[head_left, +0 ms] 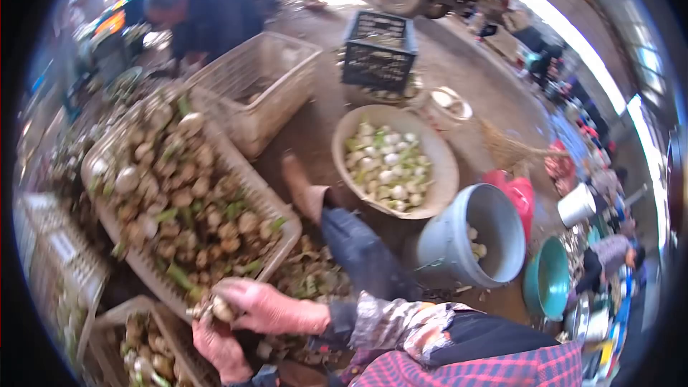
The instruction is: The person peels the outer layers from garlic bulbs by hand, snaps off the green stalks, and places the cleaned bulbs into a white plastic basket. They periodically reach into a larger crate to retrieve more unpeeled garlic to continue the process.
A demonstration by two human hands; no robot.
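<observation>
Both hands meet at the near corner of a large crate (283, 244) heaped with brown and whitish bulbs (186, 193). My left hand (218, 347) is curled around a pale bulb (223, 309) from below. From the right, my right hand (269, 306) closes over the same bulb with its fingers. Whether a tool is between the fingers is too small to tell. Beyond my leg, a round basin (444, 165) holds cleaned white and green bulbs (389, 160).
A blue-grey bucket (444, 236) stands right of my leg, near a teal basin (547, 279). An empty crate (287, 107) and a black crate (378, 50) stand ahead. A smaller crate (168, 322) is at lower left. One person (215, 18) bends over at upper left.
</observation>
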